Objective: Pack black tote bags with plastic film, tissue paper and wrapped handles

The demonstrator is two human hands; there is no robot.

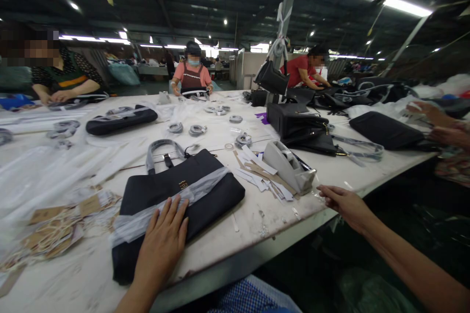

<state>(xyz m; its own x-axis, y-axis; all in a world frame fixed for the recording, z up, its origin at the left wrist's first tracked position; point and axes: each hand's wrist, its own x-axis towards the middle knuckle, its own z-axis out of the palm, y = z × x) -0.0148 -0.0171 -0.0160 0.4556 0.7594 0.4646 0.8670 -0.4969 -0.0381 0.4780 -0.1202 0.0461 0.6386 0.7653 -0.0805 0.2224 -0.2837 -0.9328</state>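
My left hand (163,234) lies flat on a black handbag (209,195), fingers stretched out. It presses on a translucent white wrapping strip (205,183) that runs across the bag's front, just below a small gold emblem (183,185). The bag's handle (163,145), wrapped in pale film, arches up at the far side. At the table's front edge, my right hand (345,204) pinches the end of a piece of clear tape (317,191) beside the cutting edge of a grey tape dispenser (288,164).
White and brown paper strips (266,176) lie left of the dispenser. Tags with strings (55,227) pile up at left. Coiled wrapped straps (197,130) and more black bags (297,124) are spread over the white table (235,249). Several co-workers handle bags around it; one person's hands (446,124) are at right.
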